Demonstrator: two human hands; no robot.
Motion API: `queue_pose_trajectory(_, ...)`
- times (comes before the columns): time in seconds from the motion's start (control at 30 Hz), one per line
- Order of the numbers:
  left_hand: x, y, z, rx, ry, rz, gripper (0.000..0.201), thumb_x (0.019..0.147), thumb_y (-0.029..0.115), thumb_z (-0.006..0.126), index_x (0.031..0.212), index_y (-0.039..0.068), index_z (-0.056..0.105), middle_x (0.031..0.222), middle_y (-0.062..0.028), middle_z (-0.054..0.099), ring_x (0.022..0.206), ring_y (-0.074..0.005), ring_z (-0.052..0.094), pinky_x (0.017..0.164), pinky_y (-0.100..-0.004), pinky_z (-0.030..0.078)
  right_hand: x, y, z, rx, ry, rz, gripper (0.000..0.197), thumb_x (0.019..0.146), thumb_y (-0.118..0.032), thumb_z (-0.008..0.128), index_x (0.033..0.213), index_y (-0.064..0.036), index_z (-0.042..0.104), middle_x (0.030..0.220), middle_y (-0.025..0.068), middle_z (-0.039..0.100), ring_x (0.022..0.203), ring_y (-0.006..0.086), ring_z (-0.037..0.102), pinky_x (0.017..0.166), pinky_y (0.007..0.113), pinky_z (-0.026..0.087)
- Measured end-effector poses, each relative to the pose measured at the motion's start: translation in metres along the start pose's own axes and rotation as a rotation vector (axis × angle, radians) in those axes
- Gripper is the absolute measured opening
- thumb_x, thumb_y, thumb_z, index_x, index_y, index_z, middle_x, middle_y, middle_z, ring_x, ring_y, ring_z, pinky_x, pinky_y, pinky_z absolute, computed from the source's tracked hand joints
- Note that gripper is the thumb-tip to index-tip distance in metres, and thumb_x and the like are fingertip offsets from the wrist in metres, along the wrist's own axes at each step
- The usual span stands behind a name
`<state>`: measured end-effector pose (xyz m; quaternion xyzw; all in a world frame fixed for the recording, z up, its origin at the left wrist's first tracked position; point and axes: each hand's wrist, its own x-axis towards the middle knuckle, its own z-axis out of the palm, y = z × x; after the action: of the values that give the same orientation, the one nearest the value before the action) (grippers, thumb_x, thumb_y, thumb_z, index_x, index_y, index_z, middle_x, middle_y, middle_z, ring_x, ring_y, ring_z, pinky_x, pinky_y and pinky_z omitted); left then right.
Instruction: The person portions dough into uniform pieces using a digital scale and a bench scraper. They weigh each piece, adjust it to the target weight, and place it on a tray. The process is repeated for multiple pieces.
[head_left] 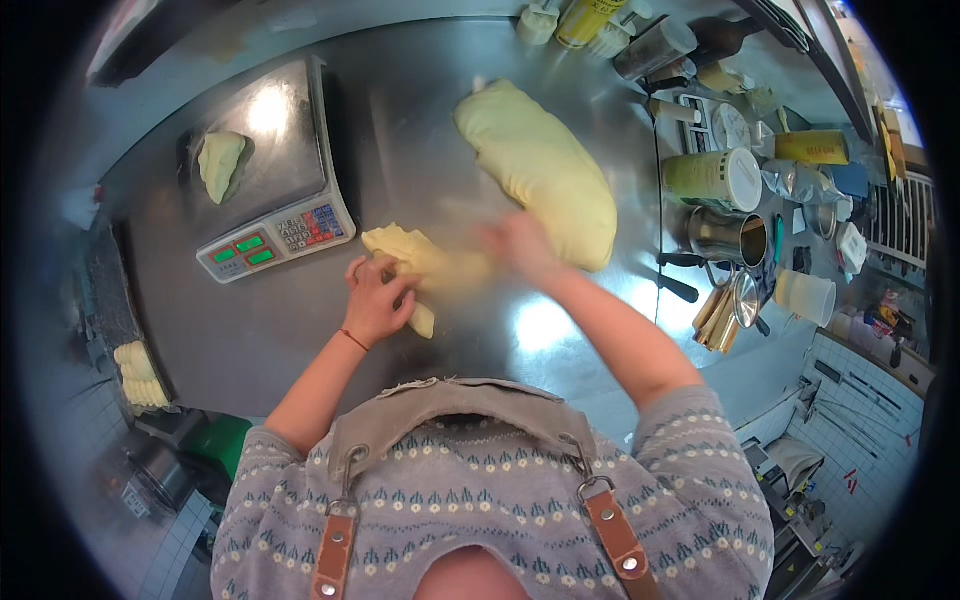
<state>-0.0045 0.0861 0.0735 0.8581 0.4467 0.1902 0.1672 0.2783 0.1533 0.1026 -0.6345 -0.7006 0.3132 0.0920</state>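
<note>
My left hand point(380, 300) rests with curled fingers on a torn piece of pale yellow dough point(398, 243). A narrow end of that dough pokes out below my fingers. My right hand point(522, 247) is smeared by motion just right of it, close to the lower left side of a big, smooth dough mass point(540, 165). A blurred yellowish streak runs between my two hands; whether it is dough or a tool I cannot make out. A small dough lump point(221, 165) lies on the metal plate of a digital scale point(335, 228) at the left.
All this is on a steel worktop point(400, 120). Along its right side crowd a white-lidded tub point(740, 180), a metal pitcher point(728, 236), a black-handled tool point(678, 288) and a clear plastic cup point(805, 297). Rolled dough pieces point(140, 375) sit in a tray at far left.
</note>
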Motion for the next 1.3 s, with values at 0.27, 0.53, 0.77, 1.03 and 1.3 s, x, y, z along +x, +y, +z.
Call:
queue_pose_trajectory(0.27, 0.132, 0.085, 0.065, -0.061, -0.086, 0.053, 0.064, 0.076, 0.036, 0.074, 0.129, 0.01, 0.05, 0.124, -0.0114, 0.053, 0.114, -0.0322, 0.049, 0.097, -0.0441, 0.04, 0.007, 0.109, -0.048, -0.482, -0.146, -0.052, 0.024, 0.081, -0.032, 0.066, 0.081, -0.0085, 0.072, 0.073, 0.0158, 0.068, 0.07, 0.0345, 0.066, 0.065, 0.046, 0.052)
queue_pose_trajectory(0.53, 0.051, 0.088, 0.057, 0.101, -0.434, 0.076, 0.05, 0.082, 0.023, 0.067, 0.129, 0.016, 0.052, 0.122, -0.0056, 0.055, 0.11, -0.0253, 0.052, 0.092, -0.0426, 0.04, -0.014, 0.093, 0.018, -0.217, -0.284, -0.028, 0.034, 0.079, -0.041, 0.067, 0.083, -0.0084, 0.072, 0.079, 0.0172, 0.069, 0.077, 0.0353, 0.068, 0.068, 0.047, 0.054)
queue_pose_trajectory(0.77, 0.016, 0.106, 0.039, -0.179, -0.158, 0.116, 0.057, 0.075, 0.018, 0.073, 0.128, 0.013, 0.053, 0.129, -0.0109, 0.049, 0.113, -0.0282, 0.05, 0.094, -0.0433, 0.039, -0.047, 0.081, -0.063, -0.325, -0.109, -0.054, 0.021, 0.083, -0.034, 0.065, 0.081, -0.0142, 0.07, 0.073, 0.0117, 0.068, 0.072, 0.0323, 0.068, 0.066, 0.045, 0.053)
queue_pose_trajectory(1.03, 0.093, 0.143, 0.106, -0.14, -0.288, 0.148, 0.058, 0.078, 0.021, 0.069, 0.131, 0.011, 0.049, 0.119, -0.0085, 0.055, 0.105, -0.0273, 0.055, 0.089, -0.0419, 0.046, -0.074, 0.158, -0.043, -0.393, -0.144, 0.117, 0.026, 0.082, -0.036, 0.066, 0.087, -0.0111, 0.072, 0.077, 0.0146, 0.069, 0.073, 0.0332, 0.068, 0.067, 0.045, 0.054)
queue_pose_trajectory(1.3, -0.01, 0.128, 0.07, -0.132, -0.565, 0.53, 0.053, 0.083, 0.022, 0.056, 0.135, 0.015, 0.05, 0.106, -0.0025, 0.054, 0.095, -0.022, 0.055, 0.085, -0.0386, 0.045, -0.115, 0.068, 0.075, 0.007, -0.286, 0.232, 0.039, 0.079, -0.043, 0.069, 0.086, -0.0041, 0.073, 0.088, 0.019, 0.07, 0.087, 0.0367, 0.067, 0.077, 0.047, 0.053)
